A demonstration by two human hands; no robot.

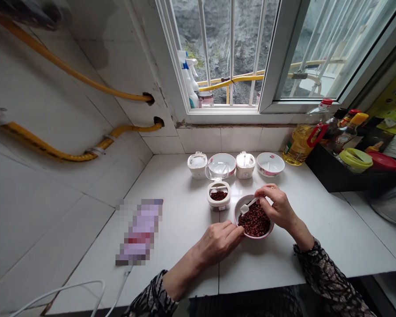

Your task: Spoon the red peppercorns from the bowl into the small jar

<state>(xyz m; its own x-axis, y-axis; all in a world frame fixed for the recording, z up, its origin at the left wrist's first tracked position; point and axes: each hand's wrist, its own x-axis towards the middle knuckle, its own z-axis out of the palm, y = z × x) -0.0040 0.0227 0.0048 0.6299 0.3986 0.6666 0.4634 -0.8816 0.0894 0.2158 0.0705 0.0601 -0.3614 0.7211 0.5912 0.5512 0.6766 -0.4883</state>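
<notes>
Right now, right hand (277, 208) pinches a small white plastic spoon (248, 205) narrowly, its long axis slanting from the fingers down-left into a pink-rimmed bowl (236, 215); red peppercorns (254, 222) lie just below those fingers, while the left hand (218, 242) rests fingertips on the rim.

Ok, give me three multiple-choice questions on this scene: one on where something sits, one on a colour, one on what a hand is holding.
1. Where is the open container of dark red grains relative to the pink-rimmed bowl? A: behind it. B: on the windowsill. C: inside it.
2. What colour is the handle on the cooking oil bottle? A: green. B: red. C: blue.
3. What does the right hand hold? A: nothing. B: a small white spoon. C: the cooking oil bottle.

1: A, it stands just beyond the bowl on the counter.
2: B, the handle shows red.
3: B, its fingers pinch the spoon, which dips into the grains.
</notes>
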